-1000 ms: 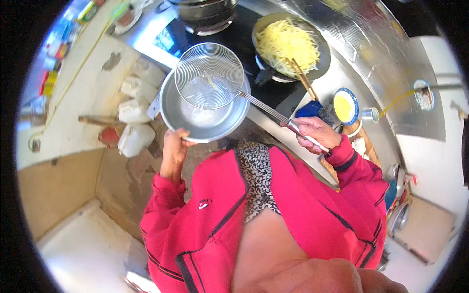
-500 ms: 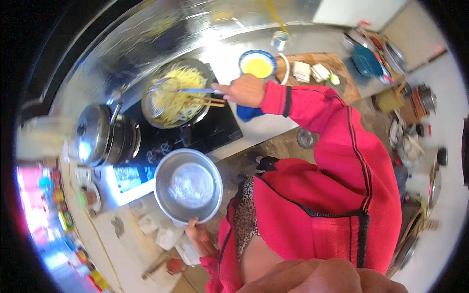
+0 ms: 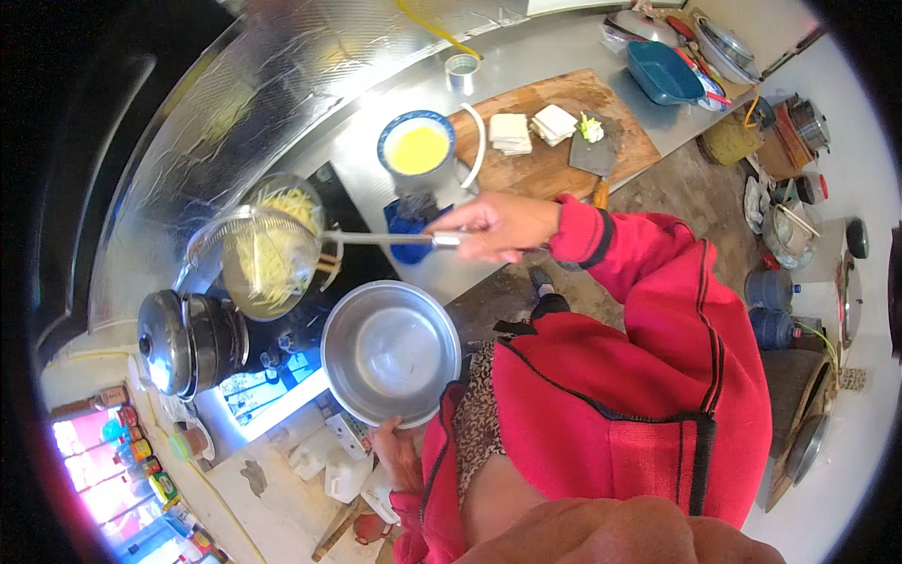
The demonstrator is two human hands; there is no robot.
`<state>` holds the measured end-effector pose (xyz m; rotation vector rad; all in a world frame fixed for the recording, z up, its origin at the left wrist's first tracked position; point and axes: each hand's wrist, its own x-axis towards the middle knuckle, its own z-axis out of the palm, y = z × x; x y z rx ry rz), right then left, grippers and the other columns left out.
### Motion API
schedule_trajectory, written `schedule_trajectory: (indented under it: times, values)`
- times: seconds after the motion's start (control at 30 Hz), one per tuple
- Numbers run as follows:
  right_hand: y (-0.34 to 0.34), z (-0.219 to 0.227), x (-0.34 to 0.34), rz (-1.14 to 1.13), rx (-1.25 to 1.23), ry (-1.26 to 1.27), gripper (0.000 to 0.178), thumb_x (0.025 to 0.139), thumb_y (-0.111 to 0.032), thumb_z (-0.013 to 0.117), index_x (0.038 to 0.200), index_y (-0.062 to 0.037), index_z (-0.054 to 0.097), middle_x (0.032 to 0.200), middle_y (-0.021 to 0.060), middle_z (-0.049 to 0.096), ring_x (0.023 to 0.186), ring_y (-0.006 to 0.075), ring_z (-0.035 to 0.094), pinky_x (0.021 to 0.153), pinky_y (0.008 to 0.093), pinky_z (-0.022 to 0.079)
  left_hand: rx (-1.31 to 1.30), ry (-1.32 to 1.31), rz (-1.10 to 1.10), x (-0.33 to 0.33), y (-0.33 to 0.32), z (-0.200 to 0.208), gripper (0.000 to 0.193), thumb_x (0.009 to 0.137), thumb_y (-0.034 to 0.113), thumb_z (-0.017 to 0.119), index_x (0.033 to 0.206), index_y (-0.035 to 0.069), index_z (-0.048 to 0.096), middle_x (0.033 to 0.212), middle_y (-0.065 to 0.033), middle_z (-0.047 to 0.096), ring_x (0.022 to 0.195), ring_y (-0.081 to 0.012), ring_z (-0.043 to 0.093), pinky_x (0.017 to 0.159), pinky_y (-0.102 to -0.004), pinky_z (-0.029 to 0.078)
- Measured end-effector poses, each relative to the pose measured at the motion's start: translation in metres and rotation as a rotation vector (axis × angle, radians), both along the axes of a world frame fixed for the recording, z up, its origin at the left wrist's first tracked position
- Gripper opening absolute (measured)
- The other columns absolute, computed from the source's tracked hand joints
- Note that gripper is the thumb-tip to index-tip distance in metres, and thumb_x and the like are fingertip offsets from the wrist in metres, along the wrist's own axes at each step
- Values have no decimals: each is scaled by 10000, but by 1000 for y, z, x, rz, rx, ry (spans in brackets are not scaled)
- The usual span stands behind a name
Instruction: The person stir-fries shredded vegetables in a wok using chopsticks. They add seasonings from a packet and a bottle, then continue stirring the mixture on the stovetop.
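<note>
The silver metal counter [image 3: 512, 61] runs beyond the round, deep silver metal basin [image 3: 390, 352], and the view has swung since half a second ago, bringing all of its brown wooden chopping board [image 3: 536, 174], up and right of the basin, into sight. The black glass cooktop [image 3: 362, 249] reaches under the basin's far left side; whether the two touch cannot be told. The basin stays near the cooktop's front edge, with bare floor [image 3: 489, 301] to its right.

Beyond and left of the basin, the round metal pan [image 3: 242, 299] holds pale yellow shreds [image 3: 293, 200], blurred and partly veiled by the round wire-mesh strainer [image 3: 211, 240] with its long metal handle. The mesh now reaches past the pan's left rim, where before it sat mostly within it; contact with the shreds is unclear. The blue-and-white bowl [image 3: 448, 141] of yellow liquid stands beyond the basin, bare counter to its left.

Up and right of the basin, the right hand [image 3: 498, 226] is closed round the strainer's handle, index finger stretched along it. The left hand [image 3: 399, 451] grips the basin's near rim, its fingers mostly hidden. Wooden chopsticks [image 3: 329, 263], left of and beyond the basin, are mostly covered.
</note>
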<state>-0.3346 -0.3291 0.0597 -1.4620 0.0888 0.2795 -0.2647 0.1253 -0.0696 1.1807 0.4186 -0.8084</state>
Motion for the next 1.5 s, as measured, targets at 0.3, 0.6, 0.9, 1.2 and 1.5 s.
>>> schedule_trajectory:
  times: [0.3, 0.6, 0.9, 1.2, 1.5]
  values:
    - [-156, -6, -169, 69, 69, 217, 553, 886, -233, 679, 1383, -77, 494, 736, -9, 596, 510, 38, 499, 448, 200, 398, -103, -90, -50, -33, -222, 1, 551, 702, -75, 540, 1251, -50, 504, 1149, -160, 604, 1025, -322, 628, 882, -530, 533]
    - [-275, -13, -279, -352, 224, 289, 352, 932, -212, 613, 1240, -48, 564, 679, -12, 554, 481, 22, 466, 431, 171, 362, 6, -154, -545, 6, -471, -2, 416, 776, -41, 553, 1191, -63, 530, 1046, -140, 639, 928, -274, 659, 777, -437, 582]
    - [-363, -76, -306, -766, 336, 300, 378, 962, -278, 609, 1258, -50, 557, 670, 18, 577, 410, 52, 489, 376, 177, 387, -186, -158, -824, 26, -714, -13, 435, 805, -46, 524, 1234, -68, 463, 1134, -175, 590, 920, -299, 664, 756, -433, 622]
    - [-429, -122, -312, -823, 202, 422, 387, 956, -308, 602, 1245, -56, 554, 715, 14, 601, 460, 73, 526, 406, 203, 423, -75, -47, -946, 22, -830, -65, 272, 825, -56, 540, 1078, -154, 533, 1031, -189, 615, 963, -292, 651, 843, -416, 595]
    - [-412, -143, -301, -768, 50, 522, 221, 955, -267, 585, 1078, -86, 557, 678, 21, 585, 476, 111, 538, 414, 246, 426, -316, -1573, -1477, 50, -815, -89, 324, 671, 133, 780, 971, 35, 709, 971, -159, 699, 929, -311, 671, 805, -399, 521]
